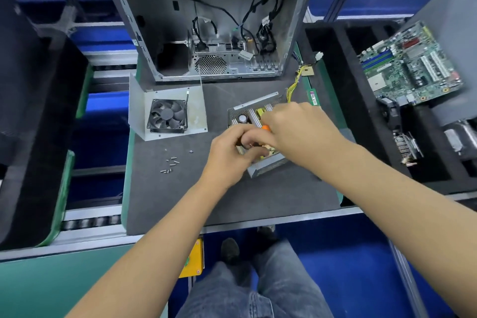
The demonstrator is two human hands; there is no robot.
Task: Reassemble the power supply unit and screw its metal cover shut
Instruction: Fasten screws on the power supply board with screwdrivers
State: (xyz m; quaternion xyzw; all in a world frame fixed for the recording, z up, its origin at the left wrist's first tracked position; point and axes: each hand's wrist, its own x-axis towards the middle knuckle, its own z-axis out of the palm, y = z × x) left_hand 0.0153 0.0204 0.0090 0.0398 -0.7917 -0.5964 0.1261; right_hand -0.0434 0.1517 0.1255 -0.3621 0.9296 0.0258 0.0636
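Observation:
The open power supply unit [249, 117] lies on the grey mat, its circuit board, capacitor and heat sinks exposed. Both hands are over its near half. My right hand [294, 126] grips an orange-handled screwdriver [265, 128] angled down into the unit. My left hand [229, 152] has its fingers curled beside the screwdriver's tip; what they pinch is hidden. The metal cover [198, 106] with its black fan [166, 116] lies apart to the left. Several loose screws [170, 164] lie on the mat near the left hand.
An empty computer case [206, 20] with dangling cables stands behind the unit. Yellow wires [294, 85] run from the unit toward the back right. A motherboard [410, 64] leans in black foam on the right, with a heat sink [409, 147] below it.

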